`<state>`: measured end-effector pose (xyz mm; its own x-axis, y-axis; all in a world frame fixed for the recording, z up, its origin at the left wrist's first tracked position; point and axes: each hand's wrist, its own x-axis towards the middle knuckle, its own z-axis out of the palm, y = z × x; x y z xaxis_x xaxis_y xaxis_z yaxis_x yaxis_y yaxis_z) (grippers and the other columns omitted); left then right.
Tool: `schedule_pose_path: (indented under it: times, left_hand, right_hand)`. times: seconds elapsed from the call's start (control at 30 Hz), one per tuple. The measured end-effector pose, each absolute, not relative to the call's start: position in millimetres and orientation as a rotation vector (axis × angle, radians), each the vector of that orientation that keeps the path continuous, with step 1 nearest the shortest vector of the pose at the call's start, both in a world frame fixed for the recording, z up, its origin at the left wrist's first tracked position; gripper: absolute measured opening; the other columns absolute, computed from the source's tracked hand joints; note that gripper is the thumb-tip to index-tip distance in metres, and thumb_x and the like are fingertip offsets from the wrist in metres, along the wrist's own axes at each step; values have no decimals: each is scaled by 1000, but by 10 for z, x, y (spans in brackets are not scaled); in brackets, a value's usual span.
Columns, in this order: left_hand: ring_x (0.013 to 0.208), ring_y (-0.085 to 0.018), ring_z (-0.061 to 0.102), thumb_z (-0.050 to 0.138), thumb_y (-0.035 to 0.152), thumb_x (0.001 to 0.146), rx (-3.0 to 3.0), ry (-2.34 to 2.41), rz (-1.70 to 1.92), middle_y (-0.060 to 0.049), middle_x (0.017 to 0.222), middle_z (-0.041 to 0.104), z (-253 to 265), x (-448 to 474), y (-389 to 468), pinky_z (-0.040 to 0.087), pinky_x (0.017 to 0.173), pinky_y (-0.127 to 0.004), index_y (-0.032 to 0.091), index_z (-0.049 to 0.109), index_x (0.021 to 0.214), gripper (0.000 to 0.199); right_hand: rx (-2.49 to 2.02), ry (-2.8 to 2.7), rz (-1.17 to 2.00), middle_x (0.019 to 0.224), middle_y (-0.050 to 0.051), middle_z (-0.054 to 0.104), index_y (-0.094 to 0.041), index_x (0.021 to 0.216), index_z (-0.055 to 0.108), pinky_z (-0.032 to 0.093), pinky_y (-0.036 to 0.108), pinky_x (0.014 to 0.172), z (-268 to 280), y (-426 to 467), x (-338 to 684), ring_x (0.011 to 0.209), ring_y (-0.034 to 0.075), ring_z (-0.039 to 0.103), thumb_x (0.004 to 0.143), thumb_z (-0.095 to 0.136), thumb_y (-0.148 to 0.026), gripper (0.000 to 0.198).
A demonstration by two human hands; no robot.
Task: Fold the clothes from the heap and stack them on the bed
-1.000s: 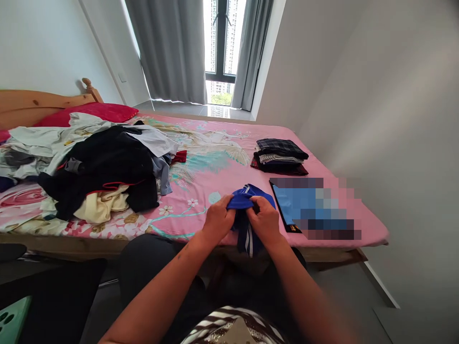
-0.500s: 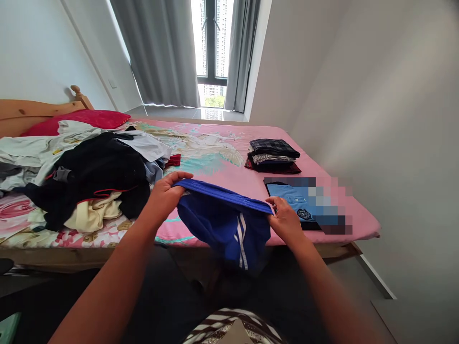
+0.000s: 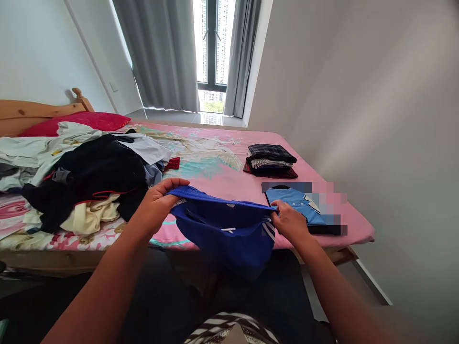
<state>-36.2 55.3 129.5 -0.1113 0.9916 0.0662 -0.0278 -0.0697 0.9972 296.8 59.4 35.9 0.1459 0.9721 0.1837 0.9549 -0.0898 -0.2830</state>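
A pair of blue shorts (image 3: 220, 246) hangs by its elastic waistband between my two hands, over the near edge of the bed. My left hand (image 3: 158, 203) pinches the left end of the band, and my right hand (image 3: 291, 222) grips the right end. The waist gapes toward me, showing a white drawstring and a small label inside. White stripes run down the side near my right hand. The lower part of the shorts droops in shadow above my lap.
On the left of the bed lies a loose heap of clothes (image 3: 103, 165), with a red pillow (image 3: 86, 119) behind it. Folded dark clothes (image 3: 270, 160) are stacked at the right, and a folded light-blue polo shirt (image 3: 287, 198) lies in front, partly blurred. Pink bedsheet (image 3: 215, 184) covers the mattress.
The waistband has been stretched slightly wider and tipped, so the inside and drawstring now show. Both hands have lowered a little in view, the left also shifting left.
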Motion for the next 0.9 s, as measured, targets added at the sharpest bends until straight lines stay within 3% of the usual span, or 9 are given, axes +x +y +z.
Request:
schedule_pose_path:
  times: [0.17, 0.33, 0.57, 0.73, 0.9]
  left_hand:
    - [59, -11, 57, 78, 28, 52, 1145, 1209, 1364, -2, 74, 66, 1175, -420, 581, 42, 52, -18, 16, 69, 90, 40]
    - [61, -11, 59, 78, 27, 52, 1102, 1200, 1338, -3, 75, 67, 1107, -332, 565, 44, 56, -18, 14, 68, 89, 41]
    - [55, -11, 57, 77, 23, 51, 1013, 1161, 1363, 0, 68, 65, 946, -231, 566, 43, 53, -20, 14, 65, 88, 40]
    - [57, -11, 58, 81, 24, 48, 935, 1176, 1407, -1, 70, 66, 839, -360, 595, 43, 54, -20, 13, 65, 89, 45]
    - [63, -11, 61, 84, 26, 47, 921, 1157, 1354, -1, 76, 67, 692, -435, 589, 46, 60, -20, 13, 64, 89, 48]
  right_hand:
    - [-1933, -1686, 487, 63, 3, 62, -21, 96, 59, 38, 26, 55, 317, 566, 2991, 55, 16, 59, 91, 28, -42, 37]
    - [-1596, -1311, 898, 72, 2, 62, -19, 101, 54, 43, 23, 48, 41, 535, 2749, 57, 15, 60, 84, 38, -55, 43]
    - [-1412, -1245, 871, 87, 5, 65, -17, 106, 49, 49, 28, 71, -346, 506, 2173, 78, 18, 62, 70, 60, -34, 41]
    - [-1388, -1215, 722, 98, 8, 64, -15, 106, 56, 48, 30, 79, -349, 574, 2292, 88, 18, 60, 76, 49, -34, 36]
    - [-1383, -1010, 500, 97, 5, 63, -17, 118, 54, 46, 29, 78, -184, 635, 2527, 86, 16, 58, 83, 40, -39, 44]
